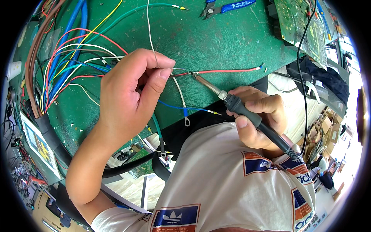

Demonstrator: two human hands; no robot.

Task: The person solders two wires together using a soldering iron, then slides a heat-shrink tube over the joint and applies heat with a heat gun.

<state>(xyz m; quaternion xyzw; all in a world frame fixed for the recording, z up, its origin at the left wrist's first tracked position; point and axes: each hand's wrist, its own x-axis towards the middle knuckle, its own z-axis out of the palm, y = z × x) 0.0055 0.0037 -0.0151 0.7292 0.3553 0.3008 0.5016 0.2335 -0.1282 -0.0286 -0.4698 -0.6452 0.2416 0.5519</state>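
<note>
My left hand is closed in a pinch on a thin strand of solder wire; its silvery end sticks out past the fingertips. In my right hand is a dark-handled soldering iron, tilted up and left. The iron's tip is at a joint on a red wire, close to the solder's end; whether the two touch is too small to tell. Beneath my left fingers the red wire runs on leftward, partly hidden. A white wire with a blue sleeve and ring terminal hangs just below the joint.
Several coloured wires fan out from a thick cable at the left of the green mat. Blue-handled cutters lie at the far edge. A green circuit board stands far right, with a black cord passing in front.
</note>
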